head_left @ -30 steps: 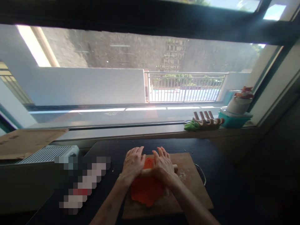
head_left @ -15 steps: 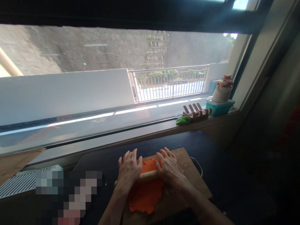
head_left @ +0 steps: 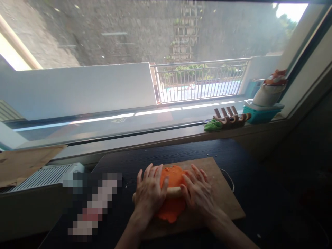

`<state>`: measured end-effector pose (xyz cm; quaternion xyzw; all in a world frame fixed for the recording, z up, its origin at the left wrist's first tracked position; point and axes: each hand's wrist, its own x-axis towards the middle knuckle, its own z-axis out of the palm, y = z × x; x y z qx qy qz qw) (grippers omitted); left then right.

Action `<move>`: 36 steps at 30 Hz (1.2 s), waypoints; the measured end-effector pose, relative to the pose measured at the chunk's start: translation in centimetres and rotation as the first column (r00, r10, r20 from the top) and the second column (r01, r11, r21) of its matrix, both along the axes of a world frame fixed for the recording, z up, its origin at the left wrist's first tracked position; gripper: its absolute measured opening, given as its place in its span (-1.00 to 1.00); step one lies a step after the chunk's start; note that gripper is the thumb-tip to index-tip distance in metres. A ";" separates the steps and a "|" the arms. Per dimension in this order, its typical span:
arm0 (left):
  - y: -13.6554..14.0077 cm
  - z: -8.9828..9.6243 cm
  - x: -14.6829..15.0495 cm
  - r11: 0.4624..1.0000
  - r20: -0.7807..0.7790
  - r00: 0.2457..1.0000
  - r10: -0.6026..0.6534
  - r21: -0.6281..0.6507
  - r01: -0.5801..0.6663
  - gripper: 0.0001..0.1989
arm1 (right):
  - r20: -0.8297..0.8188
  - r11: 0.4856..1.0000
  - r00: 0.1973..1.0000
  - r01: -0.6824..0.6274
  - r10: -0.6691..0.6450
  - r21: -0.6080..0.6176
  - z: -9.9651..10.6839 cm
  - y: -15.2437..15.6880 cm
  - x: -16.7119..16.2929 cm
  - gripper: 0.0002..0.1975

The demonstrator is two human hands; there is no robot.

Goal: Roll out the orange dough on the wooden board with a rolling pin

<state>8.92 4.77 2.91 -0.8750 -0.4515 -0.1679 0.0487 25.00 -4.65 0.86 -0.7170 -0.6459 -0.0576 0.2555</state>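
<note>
A pale wooden rolling pin [head_left: 173, 192] lies across a flattened sheet of orange dough [head_left: 172, 175]. Parts of the dough show on both sides of the pin, and its edges are uneven. Under it is a wooden board [head_left: 204, 169]. My left hand [head_left: 151, 190] rests palm down over the left part of the pin, fingers stretched forward and apart. Over the right part lies my right hand [head_left: 199, 190], its fingers likewise extended and spread, some reaching the dough's edge. One end of the pin pokes out beyond the left hand; the right end is hidden.
The board sits on a dark table [head_left: 124, 155] by a window sill. On the sill are a green cloth-like item [head_left: 212, 125], a brown slatted rack [head_left: 230, 117] and a teal box [head_left: 261, 112]. Cardboard [head_left: 28, 164] and a blurred-out patch [head_left: 95, 204] are at left.
Both hands and the pin have shifted toward me relative to the dough, so more dough shows beyond the pin and less on the near side. The camera has tilted down.
</note>
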 end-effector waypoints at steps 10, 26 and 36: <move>2.0 0.1 0.8 1.000 0.062 0.998 0.010 0.023 -0.012 -0.57 | 0.027 0.999 0.999 0.034 -0.034 -0.018 0.3 1.2 0.3 -0.60; 5.3 1.3 3.9 0.989 0.059 0.993 0.098 -0.113 -0.091 -0.55 | 0.017 0.979 0.990 0.141 -0.140 -0.150 0.6 4.7 2.2 -0.56; -1.7 -0.1 -1.1 0.993 0.052 0.994 -0.093 -0.062 0.096 -0.52 | 0.132 0.998 0.990 -0.056 0.052 0.030 -1.2 -1.2 0.6 -0.58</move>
